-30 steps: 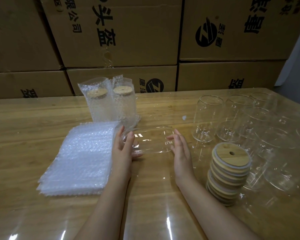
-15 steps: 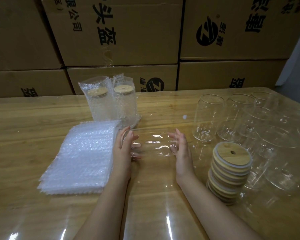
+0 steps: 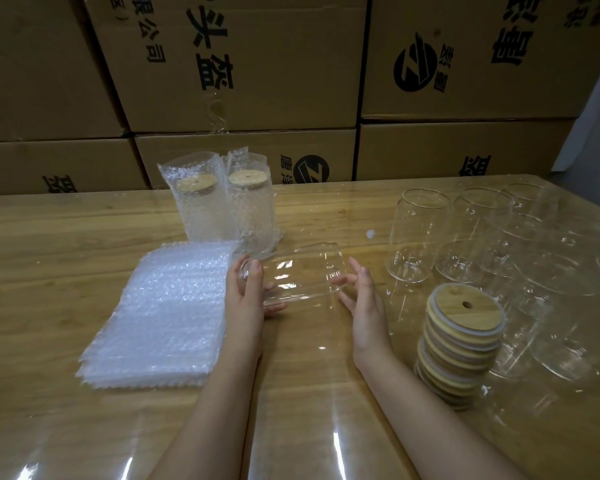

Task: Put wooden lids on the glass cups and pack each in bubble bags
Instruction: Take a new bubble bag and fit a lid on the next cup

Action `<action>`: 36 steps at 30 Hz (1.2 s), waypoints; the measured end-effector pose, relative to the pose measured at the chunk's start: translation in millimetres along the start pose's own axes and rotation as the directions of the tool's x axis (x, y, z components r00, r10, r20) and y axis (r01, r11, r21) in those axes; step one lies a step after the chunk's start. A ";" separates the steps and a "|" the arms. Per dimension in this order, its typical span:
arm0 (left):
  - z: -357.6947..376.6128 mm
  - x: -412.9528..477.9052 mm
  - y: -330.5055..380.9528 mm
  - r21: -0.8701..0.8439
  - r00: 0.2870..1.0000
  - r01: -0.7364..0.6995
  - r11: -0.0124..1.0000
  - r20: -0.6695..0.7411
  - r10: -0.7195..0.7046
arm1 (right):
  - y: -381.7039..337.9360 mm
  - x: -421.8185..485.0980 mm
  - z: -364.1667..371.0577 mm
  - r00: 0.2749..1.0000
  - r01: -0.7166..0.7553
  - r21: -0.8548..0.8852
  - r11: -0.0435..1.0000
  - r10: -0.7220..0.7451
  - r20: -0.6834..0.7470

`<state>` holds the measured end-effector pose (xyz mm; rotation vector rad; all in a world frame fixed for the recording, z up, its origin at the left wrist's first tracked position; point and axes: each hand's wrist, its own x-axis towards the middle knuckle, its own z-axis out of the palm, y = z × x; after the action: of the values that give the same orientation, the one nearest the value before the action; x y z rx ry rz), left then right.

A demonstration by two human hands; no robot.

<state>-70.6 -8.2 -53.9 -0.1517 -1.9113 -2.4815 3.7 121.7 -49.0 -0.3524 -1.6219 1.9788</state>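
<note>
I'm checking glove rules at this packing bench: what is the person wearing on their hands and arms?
Nothing that shows. The left hand and right hand are bare, with no gloves, rings, watch or bracelet in view. Both forearms are uncovered down to the frame's lower edge, so no sleeves appear.

Glass cup (image 3: 300, 275) sideways; left hand (image 3: 245, 297) grips one end, right hand (image 3: 365, 304) touches other.

Two arms are recorded, bare from wrist to the lower frame edge. Left hand (image 3: 245, 299) and right hand (image 3: 364, 303) are uncovered, and slender fingers are noted. Left forearm (image 3: 215, 410) and right forearm (image 3: 430, 420) are seen unclothed throughout. Nails are too small to be judged.
</note>
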 end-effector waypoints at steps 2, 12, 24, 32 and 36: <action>1.2 -0.3 0.9 0.028 1.000 -0.006 1.000 -0.004 0.007 | 0.0 -1.8 -0.1 1.000 0.023 -0.008 1.000 -0.023 -0.011; 3.8 -3.2 4.3 0.100 0.999 -0.021 0.995 0.047 0.017 | -1.7 -3.8 -1.1 0.995 0.074 -0.064 0.995 -0.078 -0.062; 4.7 4.0 1.1 0.014 0.998 0.041 0.999 0.047 -0.041 | -3.1 -3.5 2.0 0.996 0.082 -0.022 0.996 -0.081 0.036; 4.6 -1.6 -3.2 0.088 0.994 -0.108 0.990 -0.011 0.110 | 8.5 -2.0 2.0 1.000 0.020 -0.033 0.999 -0.020 -0.003; 7.0 -5.1 -2.8 0.170 0.984 -0.172 0.970 -0.008 0.176 | 14.3 1.5 2.8 0.999 0.022 -0.109 0.994 -0.026 -0.033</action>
<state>-65.2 -1.1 -55.2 -0.2752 -1.9925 -2.1915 -2.5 118.6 -61.9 -0.4040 -1.7080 1.8616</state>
